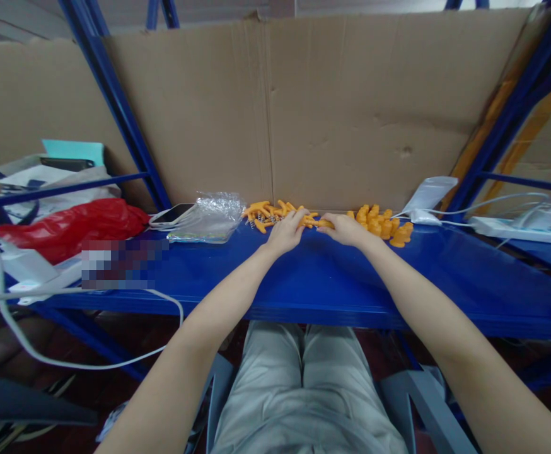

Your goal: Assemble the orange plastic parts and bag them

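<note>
left pile [266, 214]: orange parts on the blue counter [332, 277], touching the left hand.
left hand [287, 232]: fingers closed on the orange piece [321, 222].
orange piece: bridges both hands.
right hand [346, 230]: pinches its other end.
right pile [386, 227]: just beside the right hand.

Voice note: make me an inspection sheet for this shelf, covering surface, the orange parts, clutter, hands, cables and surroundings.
Surface: blue metal shelf, glossy.
Job's things: orange parts in a pile, and a second pile to the right, both at the back edge.
Clutter: clear bag, phone and red bag at left; white pouch at right.
Grippers: left hand and right hand meet on parts between the piles; grip unclear.
Cables: white cable loops below the shelf at left; power strip with white leads at right.
Surroundings: cardboard behind the shelf; blue rack posts.
</note>
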The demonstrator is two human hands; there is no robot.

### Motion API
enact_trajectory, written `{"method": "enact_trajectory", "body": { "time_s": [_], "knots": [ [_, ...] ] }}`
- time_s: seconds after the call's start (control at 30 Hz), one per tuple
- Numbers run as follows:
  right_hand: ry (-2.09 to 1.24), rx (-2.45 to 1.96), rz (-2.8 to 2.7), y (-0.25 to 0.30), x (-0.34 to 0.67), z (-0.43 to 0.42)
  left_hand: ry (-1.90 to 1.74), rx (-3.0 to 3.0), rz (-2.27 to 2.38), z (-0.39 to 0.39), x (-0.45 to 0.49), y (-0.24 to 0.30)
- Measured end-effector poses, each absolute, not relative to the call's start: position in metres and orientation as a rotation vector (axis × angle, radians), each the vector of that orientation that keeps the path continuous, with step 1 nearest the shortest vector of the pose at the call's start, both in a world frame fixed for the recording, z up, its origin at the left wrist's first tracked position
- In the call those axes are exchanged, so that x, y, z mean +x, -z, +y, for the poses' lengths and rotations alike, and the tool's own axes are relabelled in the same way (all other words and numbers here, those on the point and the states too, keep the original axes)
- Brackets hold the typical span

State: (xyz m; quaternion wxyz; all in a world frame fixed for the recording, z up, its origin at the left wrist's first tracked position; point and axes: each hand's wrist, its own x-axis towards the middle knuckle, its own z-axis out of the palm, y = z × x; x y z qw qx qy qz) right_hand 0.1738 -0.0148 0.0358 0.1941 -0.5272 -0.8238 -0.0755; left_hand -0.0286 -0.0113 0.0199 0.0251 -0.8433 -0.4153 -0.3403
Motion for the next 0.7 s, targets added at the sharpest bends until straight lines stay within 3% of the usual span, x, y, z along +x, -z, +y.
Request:
{"method": "enact_trajectory", "body": {
  "time_s": [0.37,0.57,0.7],
  "knots": [
    [0.803,-1.418,-2.278,-0.044,0.161,-0.030,1.339,-2.672,-1.545,-0.011,-0.022,-0.026],
    [0.870,-1.397,-2.326,-0.043,0.155,-0.034,1.313,-2.977,-2.139,-0.013,-0.018,-0.029],
    [0.854,-1.388,-2.346,-0.040,0.155,-0.032,1.242,-2.909,-2.038,-0.011,-0.020,-0.025]
  ]
}}
